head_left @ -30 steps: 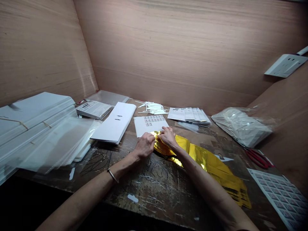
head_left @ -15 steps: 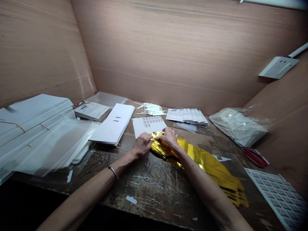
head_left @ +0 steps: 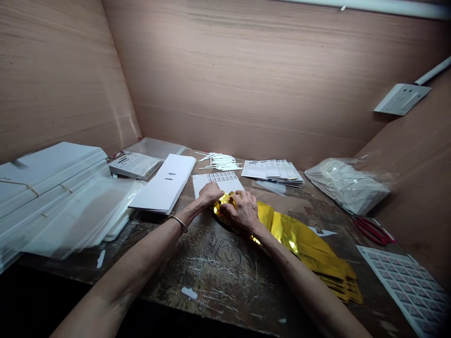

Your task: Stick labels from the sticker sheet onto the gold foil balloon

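A long strip of shiny gold foil lies across the scratched table, running from the middle towards the right front. Its near-centre end is bunched up under both hands. My left hand is curled over the far side of that crumpled end. My right hand presses down on it from the near side, fingers closed over the foil. A small white label sheet lies just behind the hands.
White card stacks and clear sleeves fill the left. A white folded card, white strips, leaflets, a plastic-wrapped bundle, red scissors and a sticker sheet lie around. Wooden walls enclose the table.
Both hands have gone from pinching the foil's end to closing over it and bunching it. My left hand slid away from me to the far side; the right moved down over the foil.
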Available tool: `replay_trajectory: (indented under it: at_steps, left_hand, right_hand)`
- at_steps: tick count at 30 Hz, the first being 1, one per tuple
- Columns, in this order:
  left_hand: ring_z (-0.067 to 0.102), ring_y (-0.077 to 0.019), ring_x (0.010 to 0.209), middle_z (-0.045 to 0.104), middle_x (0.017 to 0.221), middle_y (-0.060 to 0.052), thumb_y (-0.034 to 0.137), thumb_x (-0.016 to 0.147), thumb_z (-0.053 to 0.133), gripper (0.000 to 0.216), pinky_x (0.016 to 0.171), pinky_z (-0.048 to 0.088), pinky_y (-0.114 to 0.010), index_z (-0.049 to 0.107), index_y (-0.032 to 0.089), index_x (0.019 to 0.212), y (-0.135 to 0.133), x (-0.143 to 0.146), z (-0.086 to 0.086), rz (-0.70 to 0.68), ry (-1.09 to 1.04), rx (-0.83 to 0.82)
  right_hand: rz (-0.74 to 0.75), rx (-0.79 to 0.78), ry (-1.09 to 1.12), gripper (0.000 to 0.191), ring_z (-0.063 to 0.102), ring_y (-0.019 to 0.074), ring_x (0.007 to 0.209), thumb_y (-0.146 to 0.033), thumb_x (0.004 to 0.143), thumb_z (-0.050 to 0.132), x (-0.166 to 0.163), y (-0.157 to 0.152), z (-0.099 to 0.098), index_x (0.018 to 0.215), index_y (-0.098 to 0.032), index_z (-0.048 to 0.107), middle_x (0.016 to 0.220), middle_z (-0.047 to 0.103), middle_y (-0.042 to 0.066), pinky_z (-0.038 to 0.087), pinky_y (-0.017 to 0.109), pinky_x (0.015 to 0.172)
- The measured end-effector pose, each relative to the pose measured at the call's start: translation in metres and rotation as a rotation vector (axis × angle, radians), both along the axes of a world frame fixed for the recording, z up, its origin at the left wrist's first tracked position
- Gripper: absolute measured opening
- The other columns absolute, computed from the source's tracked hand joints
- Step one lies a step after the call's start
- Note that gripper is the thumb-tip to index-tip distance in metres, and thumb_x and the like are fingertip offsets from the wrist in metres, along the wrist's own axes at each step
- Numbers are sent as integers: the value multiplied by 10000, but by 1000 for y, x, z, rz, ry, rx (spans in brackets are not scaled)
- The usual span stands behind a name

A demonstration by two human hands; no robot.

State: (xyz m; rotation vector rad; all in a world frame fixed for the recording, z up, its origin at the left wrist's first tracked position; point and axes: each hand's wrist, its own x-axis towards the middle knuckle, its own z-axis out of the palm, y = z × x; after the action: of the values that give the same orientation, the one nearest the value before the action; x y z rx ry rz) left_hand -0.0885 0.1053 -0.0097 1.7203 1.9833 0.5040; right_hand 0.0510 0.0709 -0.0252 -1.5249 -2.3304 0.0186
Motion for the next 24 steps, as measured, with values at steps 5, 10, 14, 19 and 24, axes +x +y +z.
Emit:
replay_trajectory:
  at_steps: [5, 10, 14, 19, 24]
  left_hand:
    - [493, -153, 507, 509, 480, -52, 194, 530, 509, 90, 435, 314, -212, 539, 110, 522, -2, 6, 10, 17, -61, 14]
    - [490, -151, 503, 469, 439, -26, 329, 590, 500, 225, 423, 306, -207, 515, 126, 493, -4, 2, 4, 55, -100, 62]
    - [493, -155, 485, 443, 392, -22, 484, 619, 466, 391, 405, 296, -206, 487, 140, 435, -3, -6, -4, 58, -150, 76]
    - [464, -136, 443, 431, 365, -21, 532, 606, 466, 434, 396, 281, -200, 465, 148, 404, -4, -10, -11, 86, -214, 70]
    - [412, -113, 395, 402, 366, -3, 551, 574, 477, 444, 375, 242, -202, 414, 158, 375, -5, -9, -11, 63, -188, 90]
  right_hand:
    - [38, 34, -88, 230, 449, 194, 795, -291, 759, 380, -9, -15, 1, 772, -159, 568, 816, 546, 93, 261, 291, 680]
    - [-65, -40, 36, 185, 491, 149, 656, -221, 726, 407, -8, -2, 0, 679, -158, 574, 701, 583, 72, 278, 248, 574]
    - [-150, -130, 266, 238, 459, 115, 522, -405, 602, 544, -1, 11, 1, 572, -168, 549, 539, 545, 8, 246, 216, 461]
    - [-109, -175, 503, 343, 362, 77, 432, -473, 543, 553, 6, 17, -4, 446, -152, 481, 411, 395, -44, 228, 199, 421]
    - [-36, -313, 745, 376, 288, 53, 415, -485, 557, 540, 19, 15, -3, 434, -143, 445, 418, 301, -60, 222, 187, 401]
